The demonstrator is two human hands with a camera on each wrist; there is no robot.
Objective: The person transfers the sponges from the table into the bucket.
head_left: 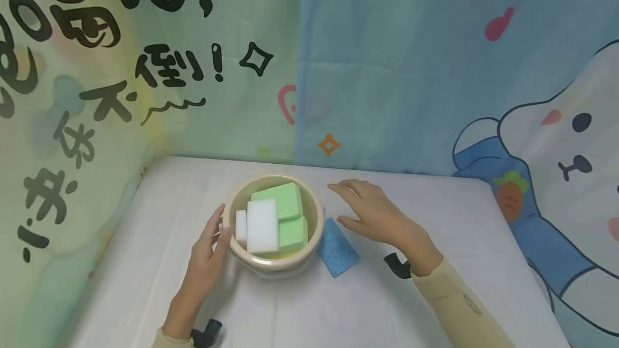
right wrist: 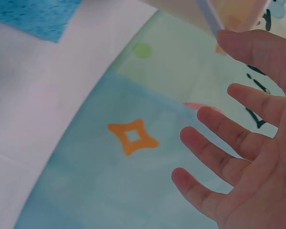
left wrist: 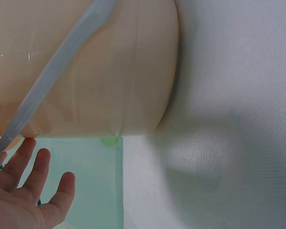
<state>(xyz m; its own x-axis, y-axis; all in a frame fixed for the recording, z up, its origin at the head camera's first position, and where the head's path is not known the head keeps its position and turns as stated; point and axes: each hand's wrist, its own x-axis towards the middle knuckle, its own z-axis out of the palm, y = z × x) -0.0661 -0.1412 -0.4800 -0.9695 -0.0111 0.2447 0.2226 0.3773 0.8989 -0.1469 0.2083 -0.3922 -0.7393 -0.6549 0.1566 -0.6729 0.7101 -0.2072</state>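
Observation:
A beige bucket (head_left: 273, 263) with a pale grey handle (left wrist: 62, 67) stands upright on the table. Inside it lie two light green sponges (head_left: 282, 201) and two white sponge blocks (head_left: 263, 225). My left hand (head_left: 207, 256) is at the bucket's left side, its relaxed fingertips right at the wall near the handle. To the right of the bucket, a flat blue sponge (head_left: 338, 248) lies on the table close to its base. My right hand (head_left: 374, 211) hovers beyond that sponge with fingers spread and nothing in them, as the right wrist view also shows.
White cloth covers the table (head_left: 309, 310). Printed curtains hang along its back and left, one with black lettering and the blue one (head_left: 411, 69) with a cartoon animal at the right. A dark strap end (head_left: 398, 266) sticks out at each wrist.

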